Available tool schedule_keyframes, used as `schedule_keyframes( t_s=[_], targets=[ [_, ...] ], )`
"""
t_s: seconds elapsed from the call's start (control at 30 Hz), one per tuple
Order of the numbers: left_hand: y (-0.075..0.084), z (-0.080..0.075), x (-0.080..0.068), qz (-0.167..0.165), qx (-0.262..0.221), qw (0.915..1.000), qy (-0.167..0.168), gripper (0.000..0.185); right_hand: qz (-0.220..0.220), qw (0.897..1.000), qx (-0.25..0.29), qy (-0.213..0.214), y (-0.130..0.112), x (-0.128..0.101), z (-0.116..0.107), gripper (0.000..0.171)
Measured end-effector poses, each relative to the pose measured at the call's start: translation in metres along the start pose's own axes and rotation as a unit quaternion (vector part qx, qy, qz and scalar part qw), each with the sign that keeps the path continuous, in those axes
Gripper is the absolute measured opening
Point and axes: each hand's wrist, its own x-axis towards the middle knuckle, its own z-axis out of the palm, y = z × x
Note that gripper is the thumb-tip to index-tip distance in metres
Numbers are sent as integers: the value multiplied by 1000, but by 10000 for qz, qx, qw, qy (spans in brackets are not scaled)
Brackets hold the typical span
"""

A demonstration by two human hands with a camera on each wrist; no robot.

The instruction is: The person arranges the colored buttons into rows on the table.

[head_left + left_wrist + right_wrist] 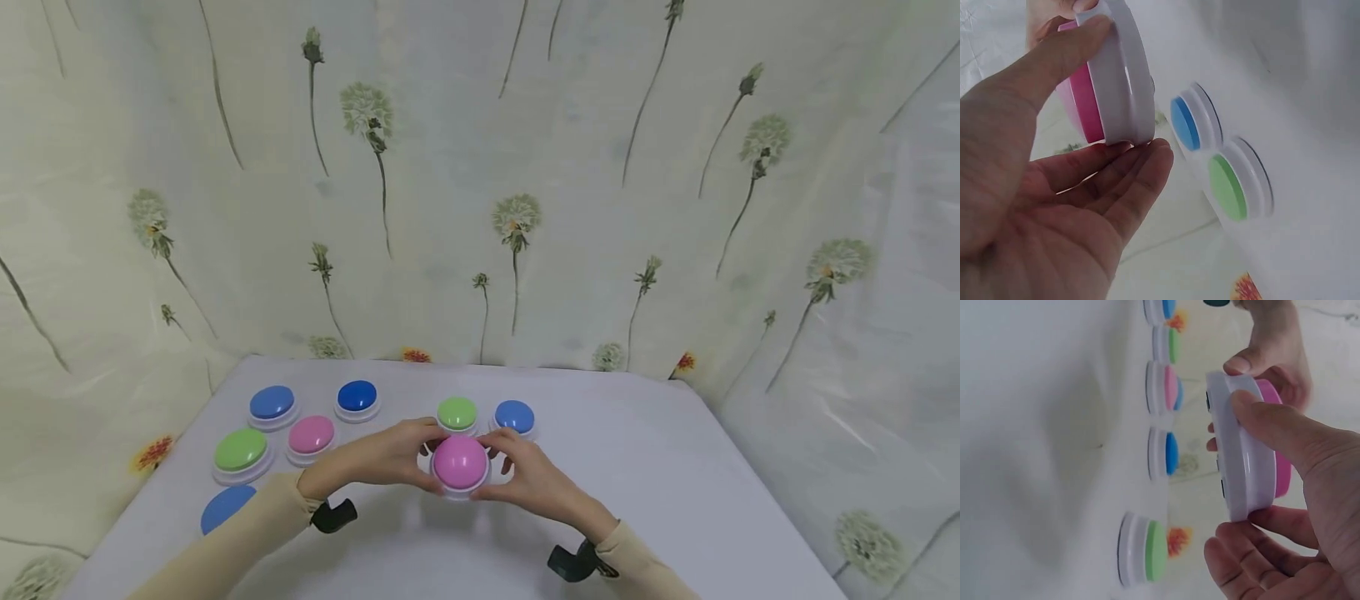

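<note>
A round push button (460, 462) with a pink dome and a white base is held up off the table between both hands. My left hand (401, 457) pinches its left side, thumb low on the white rim and fingers behind. From the other side my right hand (528, 479) grips the rim in the same way. In the right wrist view the pink button (1244, 450) shows its white base turned toward the table, with small dark spots on the underside. Just behind it on the table stand a green button (457, 412) and a light blue button (514, 416).
At the left of the white table (637, 467) sit more buttons: a dark blue one (357, 397), a pink one (311, 435), a blue one (272, 402), a green one (241, 451) and another blue one (225, 507), partly behind the left sleeve. Dandelion-print cloth (450, 167) hangs behind.
</note>
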Motion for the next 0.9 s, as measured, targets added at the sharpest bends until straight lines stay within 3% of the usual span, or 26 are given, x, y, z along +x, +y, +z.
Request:
schedule_keyframes(
  t_s=[0.2,0.37,0.63,0.9],
  targets=[
    [18,11,21,199,103,9997,-45,63,69,9997,-138,211,6,-22,-20,66],
    [31,23,36,332,10,9994,-70,65,480,9985,-110,229,9,-43,-35,65],
    [44,45,52,853,65,9963,51,61,677,9968,-345,246,18,-68,-49,61],
    [53,68,69,714,28,9973,140,61,901,9945,-490,202,36,-85,-58,62]
  ],
)
